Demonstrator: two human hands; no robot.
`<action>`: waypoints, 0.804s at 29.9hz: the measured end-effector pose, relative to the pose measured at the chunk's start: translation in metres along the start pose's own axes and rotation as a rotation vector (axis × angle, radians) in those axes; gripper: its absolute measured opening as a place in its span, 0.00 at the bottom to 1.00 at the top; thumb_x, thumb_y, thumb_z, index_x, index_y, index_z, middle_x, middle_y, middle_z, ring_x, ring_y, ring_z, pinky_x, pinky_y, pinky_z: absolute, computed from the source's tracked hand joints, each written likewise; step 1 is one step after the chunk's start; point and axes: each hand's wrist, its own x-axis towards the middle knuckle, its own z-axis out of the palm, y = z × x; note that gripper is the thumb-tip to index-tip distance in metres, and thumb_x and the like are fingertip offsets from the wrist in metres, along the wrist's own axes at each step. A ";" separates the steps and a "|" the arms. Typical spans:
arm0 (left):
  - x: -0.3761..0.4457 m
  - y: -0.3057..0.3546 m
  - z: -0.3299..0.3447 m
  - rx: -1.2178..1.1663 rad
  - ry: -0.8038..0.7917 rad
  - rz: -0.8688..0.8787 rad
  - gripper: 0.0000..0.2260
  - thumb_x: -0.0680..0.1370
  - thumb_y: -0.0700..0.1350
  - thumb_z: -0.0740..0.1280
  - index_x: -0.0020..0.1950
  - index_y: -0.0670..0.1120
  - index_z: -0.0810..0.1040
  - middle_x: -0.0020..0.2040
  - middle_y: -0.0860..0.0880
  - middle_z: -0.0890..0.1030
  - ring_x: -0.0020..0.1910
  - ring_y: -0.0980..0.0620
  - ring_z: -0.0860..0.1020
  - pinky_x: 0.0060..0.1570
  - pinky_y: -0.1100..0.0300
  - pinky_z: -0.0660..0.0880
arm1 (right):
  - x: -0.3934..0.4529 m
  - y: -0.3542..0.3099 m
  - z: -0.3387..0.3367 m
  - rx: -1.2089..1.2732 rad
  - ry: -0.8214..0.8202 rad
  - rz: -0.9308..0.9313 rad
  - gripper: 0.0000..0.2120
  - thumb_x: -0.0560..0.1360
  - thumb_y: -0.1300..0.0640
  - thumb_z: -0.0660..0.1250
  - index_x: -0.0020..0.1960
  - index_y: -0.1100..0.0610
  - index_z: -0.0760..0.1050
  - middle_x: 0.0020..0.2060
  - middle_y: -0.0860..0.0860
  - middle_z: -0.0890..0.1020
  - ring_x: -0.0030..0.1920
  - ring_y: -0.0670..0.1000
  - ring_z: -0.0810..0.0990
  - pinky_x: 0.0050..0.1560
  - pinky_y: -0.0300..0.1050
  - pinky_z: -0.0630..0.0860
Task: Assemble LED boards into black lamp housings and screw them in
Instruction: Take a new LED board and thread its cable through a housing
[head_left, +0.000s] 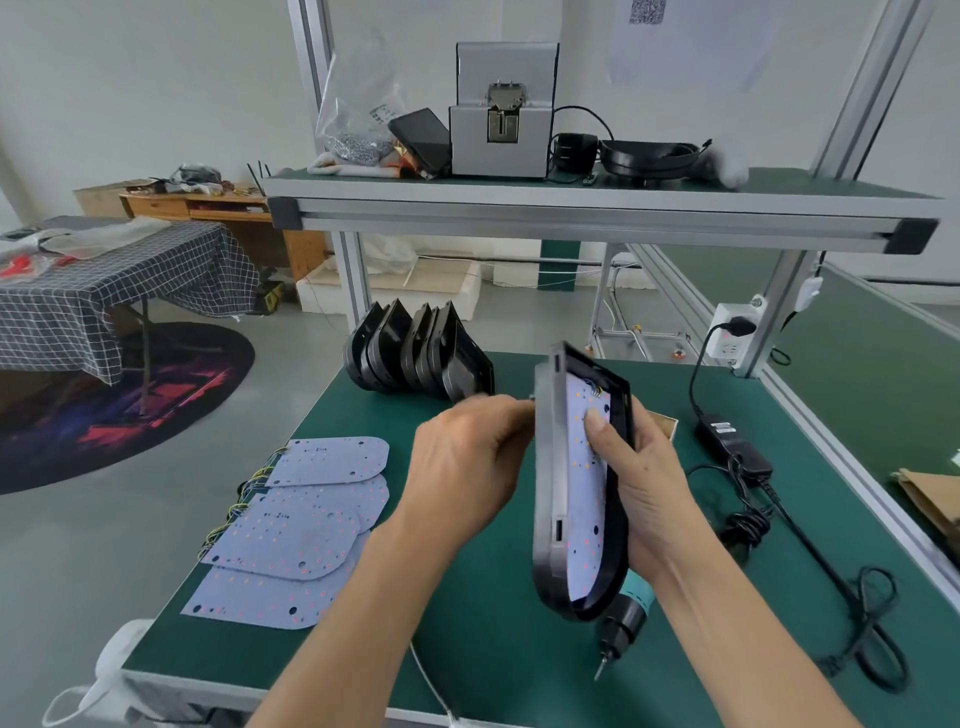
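We are pressing the right thumb (597, 423) flat on the white LED board (587, 493), while the remaining fingers of the right hand (641, 488) are curling round the far edge of the black lamp housing (550, 483) that is holding the board. The housing is being held tilted on its long edge above the green table (493, 613), clear of the mat. The fingers of the left hand (467, 457) are bunching together at the housing's left rim; what they are pinching, if anything, we cannot tell. Beneath the housing, an electric screwdriver (623, 621) is lying on the table, its tip pointing toward the near edge. To the left, four loose LED boards (301, 530) are lying overlapped near the table's left edge, their wires hanging over it. Behind the hands, a row of empty black housings (415, 348) is standing on edge at the far left corner. On the right, a black power adapter (727, 441) and its coiled cable (872, 639) are occupying the strip beside the aluminium rail. Bare green mat is showing between the boards and the forearms. On the upper shelf (571, 184), a grey metal box (501, 119) is standing beside a clear plastic bag (356, 114) that is holding small dark parts.
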 end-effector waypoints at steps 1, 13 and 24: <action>0.002 0.003 -0.004 0.017 0.009 0.019 0.04 0.79 0.46 0.65 0.48 0.54 0.78 0.35 0.61 0.73 0.41 0.50 0.72 0.40 0.53 0.73 | 0.001 0.000 0.000 0.002 -0.002 -0.014 0.23 0.74 0.49 0.74 0.66 0.55 0.79 0.57 0.53 0.87 0.52 0.51 0.86 0.50 0.43 0.82; 0.017 0.018 -0.021 -0.307 -0.209 -0.059 0.06 0.84 0.39 0.64 0.49 0.44 0.78 0.40 0.56 0.78 0.42 0.56 0.75 0.44 0.67 0.71 | -0.001 -0.001 -0.031 0.144 -0.239 0.050 0.32 0.75 0.39 0.75 0.72 0.55 0.75 0.68 0.58 0.79 0.72 0.68 0.73 0.75 0.68 0.67; 0.025 0.021 -0.012 -0.047 -0.308 0.129 0.04 0.78 0.38 0.72 0.51 0.41 0.81 0.47 0.47 0.75 0.44 0.45 0.75 0.46 0.47 0.74 | 0.027 -0.080 -0.012 -1.055 -0.559 -0.080 0.17 0.79 0.41 0.69 0.67 0.41 0.78 0.52 0.38 0.86 0.54 0.39 0.83 0.66 0.47 0.75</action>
